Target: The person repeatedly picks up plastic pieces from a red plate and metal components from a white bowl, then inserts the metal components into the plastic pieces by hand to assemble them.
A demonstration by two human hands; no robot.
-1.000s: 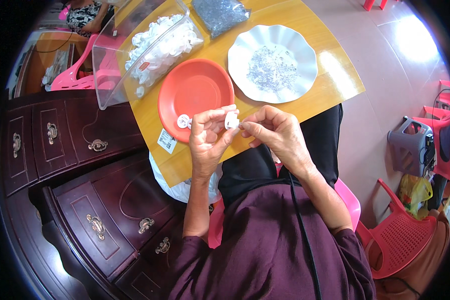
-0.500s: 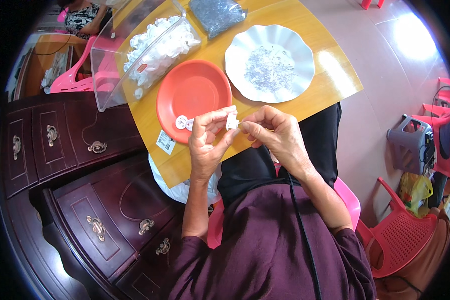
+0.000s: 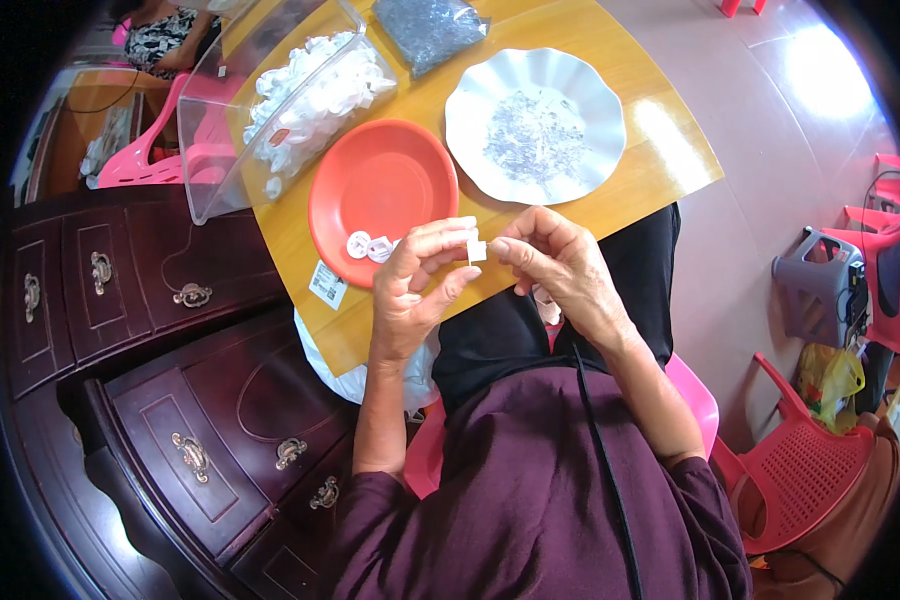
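Observation:
Between the thumb and fingers of my left hand [image 3: 418, 275] is a small white plastic part [image 3: 477, 250], with a disc-like base and a block standing out from it. The fingertips of my right hand [image 3: 560, 262] are pinched together at the block's right side; whatever they hold is too small to make out. Just beyond my left hand, an orange plate [image 3: 380, 180] carries a few similar white pieces [image 3: 378, 249] along its near rim. A white scalloped dish [image 3: 602, 160] farther right holds a heap of thin, shiny little pieces [image 3: 535, 138].
A transparent plastic bin [image 3: 195, 150] full of white parts [image 3: 315, 100] stands at the table's far left. Beside it lies a bag of dark grey pieces [image 3: 430, 32]. A label [image 3: 327, 285] lies by the orange plate. Dark wooden drawers [image 3: 190, 420] flank my left side.
The right fingertips have come up against the white part, and the thin pin seen between them and it before no longer shows. Both hands have shifted only slightly.

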